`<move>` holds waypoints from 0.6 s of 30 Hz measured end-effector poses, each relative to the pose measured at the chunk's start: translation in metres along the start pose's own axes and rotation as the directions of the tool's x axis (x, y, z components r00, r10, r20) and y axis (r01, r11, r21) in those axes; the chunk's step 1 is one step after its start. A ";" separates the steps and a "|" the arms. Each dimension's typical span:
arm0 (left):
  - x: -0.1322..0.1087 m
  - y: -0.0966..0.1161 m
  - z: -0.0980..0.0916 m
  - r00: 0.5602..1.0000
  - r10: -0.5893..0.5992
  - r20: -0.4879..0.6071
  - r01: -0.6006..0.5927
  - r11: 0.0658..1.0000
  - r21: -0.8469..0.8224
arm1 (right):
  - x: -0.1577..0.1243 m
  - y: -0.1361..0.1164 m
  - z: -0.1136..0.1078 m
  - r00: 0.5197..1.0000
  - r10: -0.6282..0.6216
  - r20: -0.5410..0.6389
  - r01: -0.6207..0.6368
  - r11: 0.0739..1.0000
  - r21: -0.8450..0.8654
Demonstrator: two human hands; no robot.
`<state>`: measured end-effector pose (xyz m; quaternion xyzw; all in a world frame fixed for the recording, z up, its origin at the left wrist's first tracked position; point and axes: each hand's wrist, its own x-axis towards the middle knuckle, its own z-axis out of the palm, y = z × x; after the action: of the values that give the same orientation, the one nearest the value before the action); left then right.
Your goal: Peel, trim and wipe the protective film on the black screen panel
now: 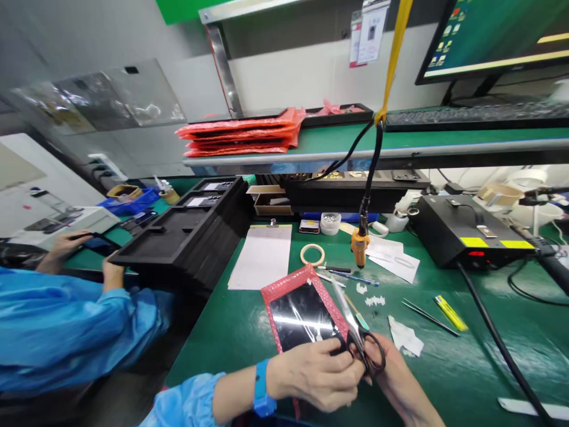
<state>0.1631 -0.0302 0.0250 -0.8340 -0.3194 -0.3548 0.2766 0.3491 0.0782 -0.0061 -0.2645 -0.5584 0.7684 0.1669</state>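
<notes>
Scissors [349, 311] with black handles point up and away from me, their blades nearly together. My right hand [395, 367] holds them from the right side at the handle loops. From the left, my left hand [317, 373], wearing a blue wristband [262, 388], has its fingers curled onto the same handles; some fingertips are hidden. Under and beyond my left hand lies a black glossy screen panel [302, 314] on a red bubble-wrap bag [284, 286]. A thin stick with a green end [362, 321] lies beside the blades.
Tweezers [430, 317], a yellow packet [451, 313] and torn white paper [405, 337] lie to the right. Behind are a tape roll [312, 255], pens [355, 277] and a clipboard [262, 255]. An orange-tipped tool [360, 246] hangs overhead. Black trays [164, 237] separate me from a co-worker's blue sleeve [80, 326].
</notes>
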 end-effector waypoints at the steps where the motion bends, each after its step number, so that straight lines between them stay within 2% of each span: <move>1: 0.002 0.000 -0.007 0.998 -0.061 -0.008 0.061 0.998 -0.003 | -0.002 -0.004 -0.005 1.000 -0.004 -0.027 0.004 0.999 -0.035; 4: 0.011 -0.012 -0.033 0.955 -0.293 -0.039 0.291 0.956 -0.043 | -0.007 -0.013 -0.014 0.995 -0.035 -0.091 0.017 0.983 -0.185; 6: 0.019 -0.027 -0.051 0.915 -0.399 -0.064 0.392 0.914 -0.106 | -0.008 -0.012 -0.013 0.992 -0.064 -0.113 0.026 0.950 -0.310; 10: 0.040 -0.062 -0.084 0.793 -0.600 -0.104 0.570 0.792 -0.221 | -0.009 0.003 0.004 0.984 -0.129 -0.121 0.042 0.837 -0.546; 11: 0.044 -0.068 -0.090 0.749 -0.657 -0.087 0.620 0.741 -0.258 | -0.010 0.009 0.009 0.982 -0.142 -0.120 0.044 0.803 -0.594; 13: 0.054 -0.078 -0.100 0.621 -0.783 -0.002 0.727 0.578 -0.371 | -0.012 0.018 0.019 0.979 -0.168 -0.119 0.044 0.737 -0.675; 15: 0.062 -0.083 -0.107 0.504 -0.859 0.090 0.780 0.407 -0.475 | -0.014 0.025 0.024 0.976 -0.191 -0.109 0.051 0.681 -0.731; 18: 0.071 -0.088 -0.108 0.405 -0.908 0.109 0.791 0.289 -0.539 | -0.020 0.026 0.018 0.968 -0.229 -0.098 0.069 0.624 -0.779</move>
<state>0.0925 -0.0236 0.1640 -0.5270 -0.5751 -0.6060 -0.1558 0.3557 0.0449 -0.0219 -0.3340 -0.8337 0.4121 0.1535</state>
